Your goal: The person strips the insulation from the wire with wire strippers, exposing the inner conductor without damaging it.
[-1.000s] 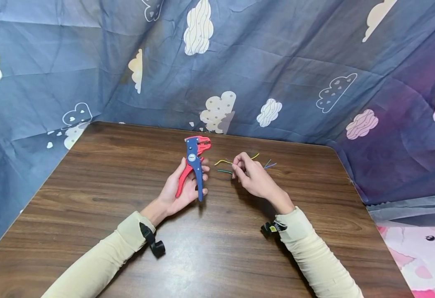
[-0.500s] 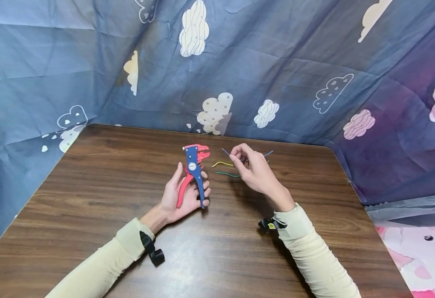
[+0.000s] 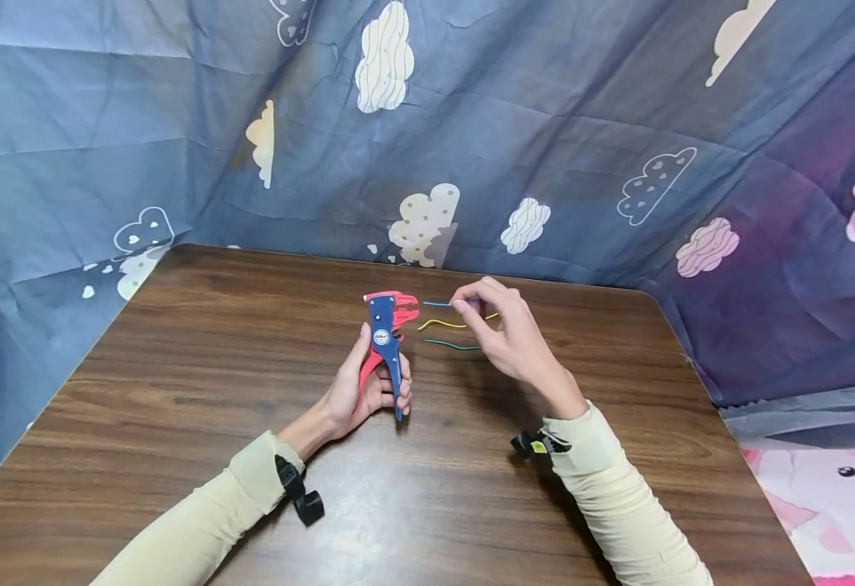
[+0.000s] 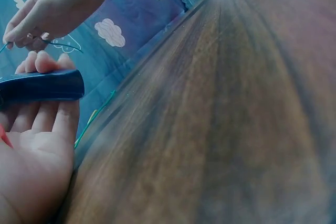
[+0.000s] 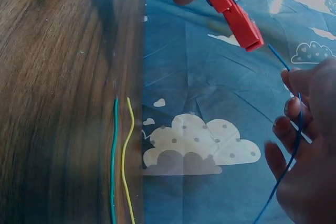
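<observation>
My left hand point(image 3: 347, 395) grips a wire stripper point(image 3: 381, 313) with red and blue handles, its red head up and facing right. Fingers curl round the blue handle, as the left wrist view also shows. My right hand point(image 3: 511, 334) pinches a blue wire point(image 3: 437, 303) between thumb and forefinger, off the table. The wire's short free end points left at the stripper's head. In the right wrist view a small gap parts the blue wire point(image 5: 300, 129) from the red nose; its long tail hangs down past the palm.
A yellow wire point(image 3: 445, 326) and a green wire point(image 3: 451, 345) lie on the wooden table point(image 3: 252, 325) below the right hand, roughly side by side. Behind the table's far edge hangs a dark blue cloth point(image 3: 310, 163) with cloud prints.
My right hand has picked up the blue wire from among the others and lifted it, its end now level with the stripper's head. The stripper has shifted slightly nearer to me.
</observation>
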Demonstrator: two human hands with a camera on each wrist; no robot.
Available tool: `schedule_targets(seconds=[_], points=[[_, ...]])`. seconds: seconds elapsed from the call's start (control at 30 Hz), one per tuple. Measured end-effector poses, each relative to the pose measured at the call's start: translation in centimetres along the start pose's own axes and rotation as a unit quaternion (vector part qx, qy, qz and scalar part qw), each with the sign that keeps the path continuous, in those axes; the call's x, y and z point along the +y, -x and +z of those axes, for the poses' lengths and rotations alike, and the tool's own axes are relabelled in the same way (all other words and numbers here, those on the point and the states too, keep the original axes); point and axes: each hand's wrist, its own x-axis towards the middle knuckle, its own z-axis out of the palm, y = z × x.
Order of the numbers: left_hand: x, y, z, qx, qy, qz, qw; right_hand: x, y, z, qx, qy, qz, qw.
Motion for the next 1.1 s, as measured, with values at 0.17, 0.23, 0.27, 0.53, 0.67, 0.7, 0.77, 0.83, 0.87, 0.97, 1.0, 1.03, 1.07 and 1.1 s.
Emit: schedule_targets(seconds=[0.17, 0.23, 0.27, 0.53, 0.67, 0.7, 0.77, 0.83, 0.87, 0.97, 1.0, 1.03, 1.07, 1.1], points=[[-0.1, 0.0, 0.1, -0.018, -0.029, 0.008, 0.9994, -0.2, 0.0, 0.3, -0.024, -0.033, -0.007, 0.9991], [-0.1, 0.1, 0.0, -0.021, -0.035, 0.009, 0.9991, -0.3, 0.0, 0.5, -0.031, -0.037, -0.007, 0.9988], [-0.1, 0.1, 0.0, -0.022, -0.038, 0.009, 0.9990, -0.3, 0.0, 0.6, -0.032, -0.037, -0.007, 0.9988], [-0.2, 0.2, -0.1, -0.015, -0.046, 0.003, 0.9988, -0.3, 0.3, 1.0, -0.050, -0.041, 0.016, 0.9978], [-0.1, 0.2, -0.1, -0.015, -0.054, 0.004, 0.9984, -0.3, 0.4, 1.0, -0.053, -0.043, 0.024, 0.9974], [-0.1, 0.2, -0.1, -0.018, -0.055, 0.004, 0.9983, -0.4, 0.4, 1.0, -0.053, -0.045, 0.025, 0.9973], [-0.1, 0.2, -0.1, -0.022, -0.056, 0.005, 0.9982, -0.4, 0.4, 1.1, -0.055, -0.048, 0.028, 0.9969], [-0.1, 0.2, -0.1, -0.027, -0.056, 0.005, 0.9981, -0.5, 0.4, 1.1, -0.060, -0.050, 0.031, 0.9965], [-0.1, 0.2, -0.1, -0.028, -0.056, 0.006, 0.9980, -0.6, 0.4, 1.1, -0.062, -0.050, 0.032, 0.9963], [0.0, 0.3, -0.1, -0.030, -0.055, 0.007, 0.9980, -0.6, 0.4, 1.3, -0.067, -0.049, 0.034, 0.9960], [0.0, 0.3, -0.1, -0.030, -0.055, 0.007, 0.9980, -0.6, 0.4, 1.3, -0.068, -0.048, 0.034, 0.9960], [0.0, 0.3, -0.1, -0.030, -0.056, 0.008, 0.9980, -0.6, 0.4, 1.3, -0.068, -0.048, 0.034, 0.9959], [0.0, 0.3, -0.1, -0.031, -0.056, 0.008, 0.9979, -0.6, 0.4, 1.3, -0.069, -0.047, 0.034, 0.9959], [0.0, 0.3, -0.1, -0.032, -0.054, 0.008, 0.9980, -0.6, 0.4, 1.3, -0.070, -0.047, 0.034, 0.9958]])
